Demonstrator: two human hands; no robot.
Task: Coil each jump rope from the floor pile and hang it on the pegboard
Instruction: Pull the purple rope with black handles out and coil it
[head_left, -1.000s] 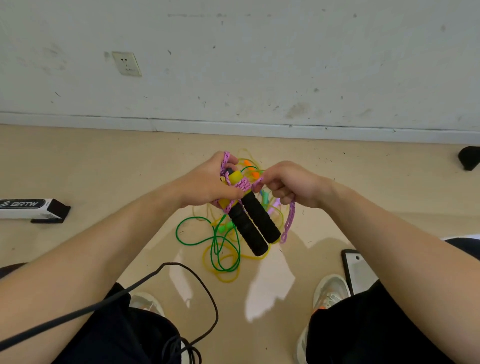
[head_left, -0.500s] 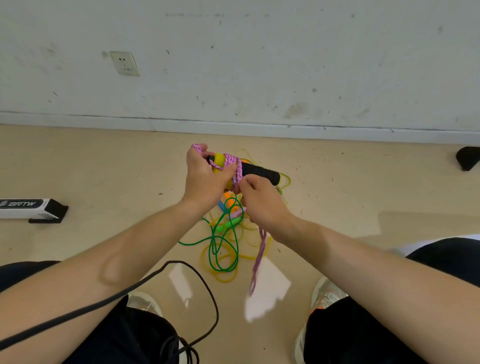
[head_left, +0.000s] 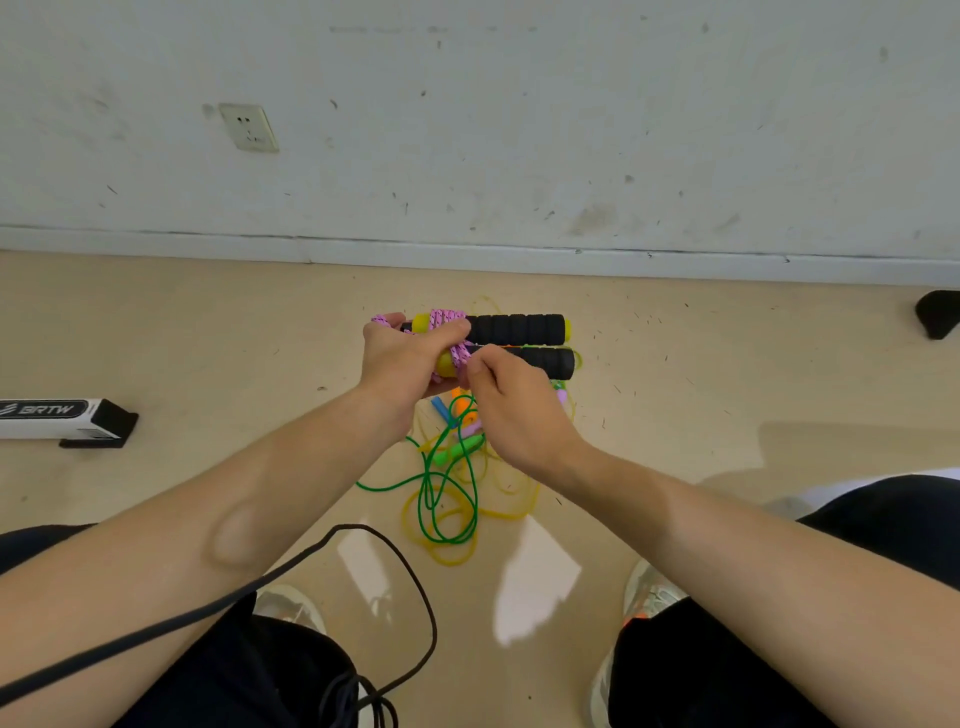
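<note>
My left hand (head_left: 402, 358) grips a pink braided jump rope (head_left: 451, 322) where its cord is wound around the yellow ends of its two black foam handles (head_left: 519, 328). The handles lie side by side, pointing right. My right hand (head_left: 511, 408) pinches the pink cord just below the wrapped part, in front of the lower handle. Beneath my hands a floor pile (head_left: 449, 483) of green and yellow ropes with orange, blue and green handles lies tangled on the beige floor. No pegboard is in view.
A white wall with a socket (head_left: 248, 127) and a baseboard runs across the back. A black-and-white box (head_left: 57, 418) lies at the left. A black object (head_left: 937, 312) sits at the right edge. A black cable (head_left: 363, 561) loops near my knees and shoes.
The handles swung from pointing down toward me to lying level, pointing right. The dangling pink tail has been wound up, and my right hand moved in to pinch the cord at the wrap.
</note>
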